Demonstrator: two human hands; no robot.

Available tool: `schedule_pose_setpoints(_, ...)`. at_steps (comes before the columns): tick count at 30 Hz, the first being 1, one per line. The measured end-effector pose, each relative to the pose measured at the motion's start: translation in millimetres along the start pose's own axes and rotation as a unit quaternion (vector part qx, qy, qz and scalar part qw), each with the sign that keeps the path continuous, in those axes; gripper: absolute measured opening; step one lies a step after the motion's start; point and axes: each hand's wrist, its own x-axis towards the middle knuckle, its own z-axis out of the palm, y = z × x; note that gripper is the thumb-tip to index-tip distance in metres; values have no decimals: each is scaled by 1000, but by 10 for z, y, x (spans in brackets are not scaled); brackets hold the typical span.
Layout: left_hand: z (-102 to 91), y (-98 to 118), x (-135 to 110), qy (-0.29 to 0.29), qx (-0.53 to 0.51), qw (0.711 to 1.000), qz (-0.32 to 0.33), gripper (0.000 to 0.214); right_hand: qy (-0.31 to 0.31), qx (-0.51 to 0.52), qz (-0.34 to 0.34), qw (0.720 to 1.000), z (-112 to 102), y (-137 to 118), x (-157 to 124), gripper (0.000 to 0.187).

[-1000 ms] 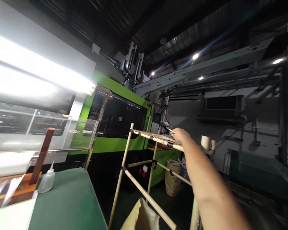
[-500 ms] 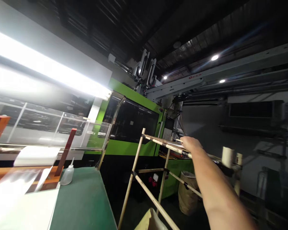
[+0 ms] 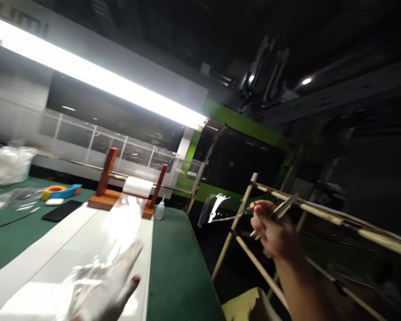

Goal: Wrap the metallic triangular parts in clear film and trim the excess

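Left hand now in view, open, fingers spread, above clear film on the counter; contact undetermined. Right hand has drawn back from the bamboo rack, closed, pinching a thin strip; clear curved plastic just left of it. Bare green counter remains right of the film.

Head-worn camera is looking forward and down from the person's head, leaning sideways, facing along the green table toward an injection moulding machine. It is sitting close behind the left hand and right hand, the machine standing well off.
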Motion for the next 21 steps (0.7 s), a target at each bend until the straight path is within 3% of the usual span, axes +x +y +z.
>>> schedule_pose_setpoints(2,196,226,13,-10,-135,991,15,55,-8,184,87,979,484,158,-526,27)
schedule_pose_setpoints(4,319,430,36,-11,-186,982,21,66,-21,273,166,948,869,277,-982,25)
schedule_pose_setpoints(8,207,564,-53,-5,-233,972,-12,77,-50,328,239,912,1331,441,-1605,21)
schedule_pose_setpoints(12,-102,502,-257,9,-324,945,-48,86,-36,285,210,935,1513,550,-1940,19)
schedule_pose_setpoints(15,-271,498,-360,20,-329,942,-66,86,-54,217,200,954,1557,607,-2092,21)
schedule_pose_setpoints(21,-461,538,-461,20,-313,947,-76,89,-96,148,258,950,1611,657,-2251,23)
